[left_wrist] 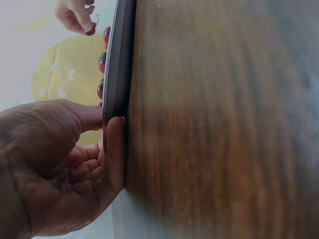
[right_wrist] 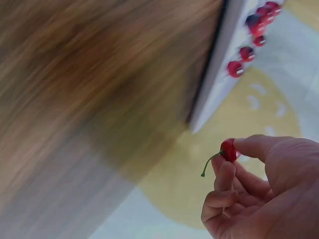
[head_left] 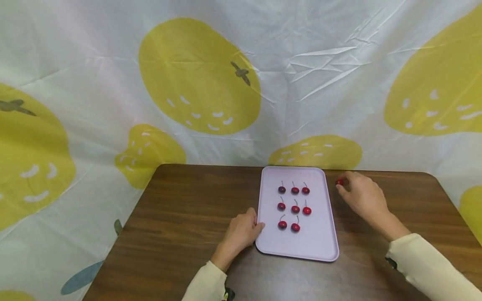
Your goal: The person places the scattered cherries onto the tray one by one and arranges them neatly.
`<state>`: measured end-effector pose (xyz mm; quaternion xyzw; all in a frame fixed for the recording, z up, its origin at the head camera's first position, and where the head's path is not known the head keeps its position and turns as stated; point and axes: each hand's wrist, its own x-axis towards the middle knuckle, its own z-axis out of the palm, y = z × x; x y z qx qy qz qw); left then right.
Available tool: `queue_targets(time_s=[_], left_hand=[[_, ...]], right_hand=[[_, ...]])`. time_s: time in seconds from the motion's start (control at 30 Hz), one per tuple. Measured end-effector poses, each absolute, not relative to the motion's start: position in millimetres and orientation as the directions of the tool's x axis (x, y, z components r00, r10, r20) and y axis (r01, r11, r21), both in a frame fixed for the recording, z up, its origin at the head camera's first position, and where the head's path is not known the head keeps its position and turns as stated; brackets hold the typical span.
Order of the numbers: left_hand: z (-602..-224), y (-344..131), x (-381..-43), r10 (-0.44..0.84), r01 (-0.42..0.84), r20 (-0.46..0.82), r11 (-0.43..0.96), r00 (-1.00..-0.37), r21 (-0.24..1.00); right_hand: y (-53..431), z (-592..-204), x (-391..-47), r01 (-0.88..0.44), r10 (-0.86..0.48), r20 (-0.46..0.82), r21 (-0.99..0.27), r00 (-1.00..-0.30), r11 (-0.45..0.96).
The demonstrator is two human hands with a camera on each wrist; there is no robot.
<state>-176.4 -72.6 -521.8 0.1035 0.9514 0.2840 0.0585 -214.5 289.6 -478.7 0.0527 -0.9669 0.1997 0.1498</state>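
A pale lilac tray (head_left: 275, 242) lies on the table with several dark red cherries (head_left: 295, 209) on it, in rows, their stems pointing away from me. My left hand (head_left: 241, 230) grips the tray's left rim, thumb on top and fingers at the outer side, as the left wrist view (left_wrist: 65, 159) shows. Right of the tray, my right hand (head_left: 363, 194) pinches a single red cherry (right_wrist: 229, 150) between thumb and fingertips. That cherry's green stem (right_wrist: 209, 163) hangs free in the right wrist view.
The brown wooden table (head_left: 188, 209) extends to both sides of the tray. Behind its far edge hangs a white curtain (head_left: 293, 83) printed with large yellow fruit.
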Motion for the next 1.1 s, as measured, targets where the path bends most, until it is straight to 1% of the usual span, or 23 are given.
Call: queue_targets(time_s=[0.2, 0.43, 0.67, 0.97, 1.07, 1.1], left_hand=[[-523.9, -73.8, -175.5, 0.240, 0.185, -0.031, 0.817, -0.970, 0.546], [-524.5, -74.6, -175.1, 0.242, 0.186, -0.030, 0.814, -0.970, 0.550], [-521.4, -73.9, -175.8, 0.227, 0.160, -0.056, 0.821, -0.972, 0.547], [-522.8, -73.5, -176.1, 0.235, 0.181, -0.030, 0.818, -0.972, 0.546], [-527.9, -75.1, -177.8, 0.243, 0.204, 0.003, 0.807, -0.970, 0.554], [-535.0, -76.0, -180.0, 0.247, 0.216, 0.017, 0.809, -0.969, 0.547]], right_hand=[[263.5, -475.1, -195.7, -0.285, -0.150, 0.378, -0.330, -0.913, 0.900], [241.8, -470.4, -177.9, -0.386, -0.284, 0.350, -0.269, -0.893, 0.882], [232.5, -473.5, -164.9, -0.463, -0.356, 0.385, -0.234, -0.851, 0.855], [226.9, -490.9, -153.5, -0.521, -0.443, 0.323, -0.218, -0.836, 0.825], [225.2, -494.0, -152.5, -0.521, -0.449, 0.305, -0.223, -0.840, 0.824], [224.7, -494.9, -152.0, -0.520, -0.451, 0.297, -0.226, -0.842, 0.823]])
